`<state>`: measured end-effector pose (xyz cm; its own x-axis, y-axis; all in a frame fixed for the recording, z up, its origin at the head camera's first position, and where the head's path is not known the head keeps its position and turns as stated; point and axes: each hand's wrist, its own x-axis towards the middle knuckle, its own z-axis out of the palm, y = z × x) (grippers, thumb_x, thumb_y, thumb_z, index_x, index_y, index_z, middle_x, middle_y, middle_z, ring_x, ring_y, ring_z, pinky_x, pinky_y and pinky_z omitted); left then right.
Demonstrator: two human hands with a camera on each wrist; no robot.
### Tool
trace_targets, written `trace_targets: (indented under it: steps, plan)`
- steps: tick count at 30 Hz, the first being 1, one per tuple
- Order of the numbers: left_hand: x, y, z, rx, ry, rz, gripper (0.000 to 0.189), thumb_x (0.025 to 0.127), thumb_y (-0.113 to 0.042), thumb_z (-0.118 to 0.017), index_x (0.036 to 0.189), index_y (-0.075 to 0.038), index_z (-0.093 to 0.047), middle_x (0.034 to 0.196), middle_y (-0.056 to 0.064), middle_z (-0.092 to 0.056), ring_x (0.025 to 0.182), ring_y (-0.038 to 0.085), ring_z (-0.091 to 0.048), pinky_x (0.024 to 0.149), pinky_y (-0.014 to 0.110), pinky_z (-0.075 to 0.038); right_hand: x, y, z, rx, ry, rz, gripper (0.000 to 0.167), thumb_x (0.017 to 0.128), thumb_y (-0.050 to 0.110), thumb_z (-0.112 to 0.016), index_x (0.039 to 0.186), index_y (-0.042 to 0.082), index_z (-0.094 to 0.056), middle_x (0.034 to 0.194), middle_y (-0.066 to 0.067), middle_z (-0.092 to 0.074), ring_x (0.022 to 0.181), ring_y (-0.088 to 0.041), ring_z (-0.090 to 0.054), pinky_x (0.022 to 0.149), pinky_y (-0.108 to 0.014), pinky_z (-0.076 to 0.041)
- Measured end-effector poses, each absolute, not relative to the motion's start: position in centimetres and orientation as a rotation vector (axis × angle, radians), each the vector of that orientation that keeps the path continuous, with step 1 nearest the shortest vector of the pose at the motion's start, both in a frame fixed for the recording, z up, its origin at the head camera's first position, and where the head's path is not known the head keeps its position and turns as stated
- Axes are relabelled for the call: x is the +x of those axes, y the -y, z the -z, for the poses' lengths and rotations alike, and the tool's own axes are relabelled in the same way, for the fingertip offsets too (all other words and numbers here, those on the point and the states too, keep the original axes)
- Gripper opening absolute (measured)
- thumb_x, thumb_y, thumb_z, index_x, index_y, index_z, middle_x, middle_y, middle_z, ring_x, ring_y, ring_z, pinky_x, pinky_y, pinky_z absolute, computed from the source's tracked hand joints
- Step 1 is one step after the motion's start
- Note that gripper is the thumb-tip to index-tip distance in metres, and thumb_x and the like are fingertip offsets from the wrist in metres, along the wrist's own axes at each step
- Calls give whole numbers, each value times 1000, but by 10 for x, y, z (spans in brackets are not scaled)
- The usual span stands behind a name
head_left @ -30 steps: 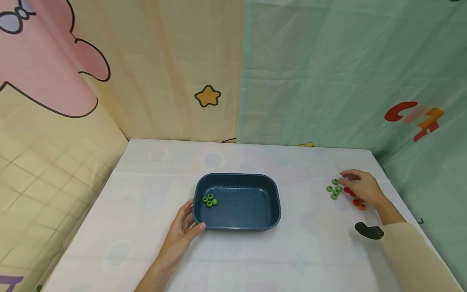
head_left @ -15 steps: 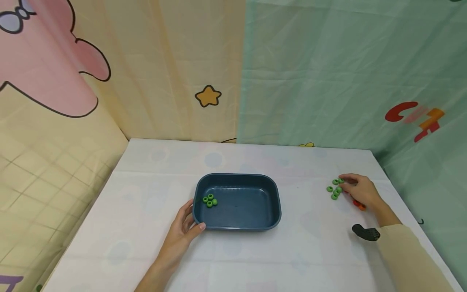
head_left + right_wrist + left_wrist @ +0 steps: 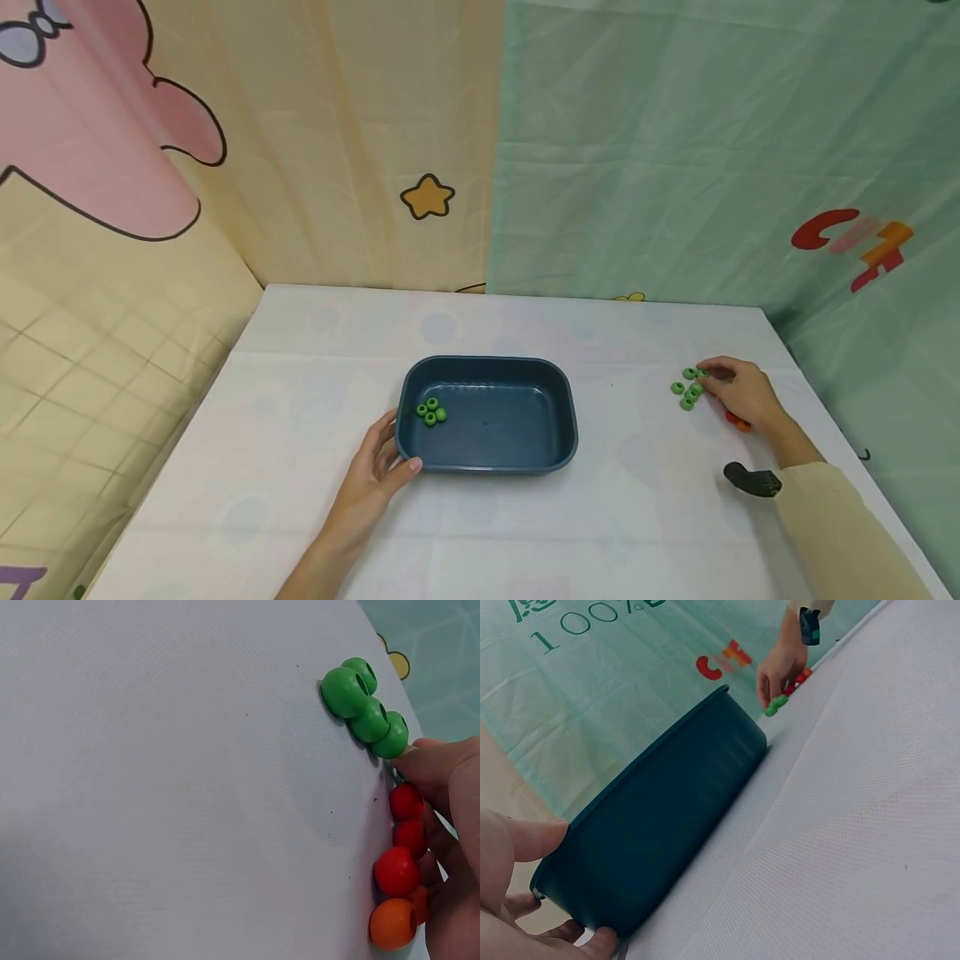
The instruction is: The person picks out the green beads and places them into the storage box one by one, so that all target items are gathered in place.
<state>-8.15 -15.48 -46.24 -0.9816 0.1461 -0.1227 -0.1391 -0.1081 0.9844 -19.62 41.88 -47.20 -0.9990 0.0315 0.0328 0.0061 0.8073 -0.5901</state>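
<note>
A dark blue rectangular basin (image 3: 487, 437) sits mid-table, several green beads (image 3: 431, 419) grouped at its left end. My left hand (image 3: 367, 475) grips its left end, thumb on the rim; in the left wrist view the fingers (image 3: 600, 943) reach under the wall. At the table's right my right hand (image 3: 742, 393) pinches a green bead (image 3: 702, 373) between thumb and index finger. More loose green beads (image 3: 678, 388) lie just left of it. Red beads (image 3: 397, 871) and orange beads (image 3: 391, 924) lie beneath this hand, partly hidden from the head camera.
A white cloth covers the table (image 3: 525, 533). Printed curtains stand behind it, yellow (image 3: 360, 125) on the left and green (image 3: 660, 167) on the right. A black wrist device (image 3: 752, 481) juts from the right sleeve.
My right hand has lowered slightly over the red beads, and a green bead now shows at its fingertips. The left hand and basin have stayed in place.
</note>
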Motion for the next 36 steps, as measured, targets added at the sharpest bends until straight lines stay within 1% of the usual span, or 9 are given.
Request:
trace_targets:
  steps: [4,6,12,15,22,26,29,33,36]
  plan:
    - [-82,155,463,17,-1958,-2207,78,97,3,-68,162,-15,-27,160,15,-30,144,33,-37,102,22,-46,-195,-418,466,-17,2947,-968,30,100,17,-70,122,-4,-68,117,-29,-66,111,-47,-58,92,-62,-44]
    - [-81,155,463,20,-1959,-2206,78,98,2,-68,162,-16,-27,161,15,-30,144,33,-37,102,22,-46,-195,-418,462,-15,2951,-970,32,101,19,-70,122,-3,-68,118,-29,-66,112,-46,-58,90,-57,-45]
    - [-81,155,463,17,-1970,-2199,78,97,1,-69,161,-16,-27,160,14,-30,145,33,-36,102,22,-46,-195,-415,453,-27,2969,-972,33,102,23,-69,124,-2,-68,120,-27,-66,112,-43,-58,77,-30,-48]
    - [-81,155,463,19,-1972,-2200,79,97,1,-69,161,-16,-27,160,15,-30,145,33,-36,102,22,-46,-196,-411,449,-15,2970,-987,33,101,22,-70,124,-2,-68,120,-27,-65,111,-43,-58,71,-22,-49]
    - [-81,154,462,7,-1965,-2201,78,97,1,-69,161,-16,-28,160,14,-31,145,33,-36,102,21,-46,-200,-400,441,15,2990,-1013,39,100,27,-73,126,-2,-67,123,-27,-63,115,-43,-57,69,-21,-52]
    - [-81,154,462,7,-1966,-2201,78,97,2,-69,161,-16,-28,160,14,-31,145,32,-37,102,21,-46,-203,-391,437,17,2995,-1070,42,99,29,-73,127,-2,-67,124,-27,-62,115,-44,-57,69,-26,-54]
    - [-81,154,462,8,-1972,-2197,77,97,1,-69,161,-16,-28,160,14,-31,145,32,-36,102,21,-45,-205,-384,435,38,2998,-1073,41,100,29,-72,126,-1,-67,123,-25,-63,114,-42,-58,77,-37,-57]
    - [-81,154,461,2,-1982,-2187,77,97,0,-69,161,-17,-29,160,14,-31,146,32,-36,103,19,-44,-208,-374,431,90,2991,-1055,40,100,30,-72,125,0,-68,121,-21,-65,113,-38,-59,91,-49,-54]
    - [-81,154,461,0,-1984,-2186,77,97,0,-69,161,-16,-29,160,14,-31,146,33,-36,103,19,-44,-211,-365,428,135,2986,-1060,39,99,30,-73,124,0,-69,120,-18,-66,113,-35,-58,92,-45,-54]
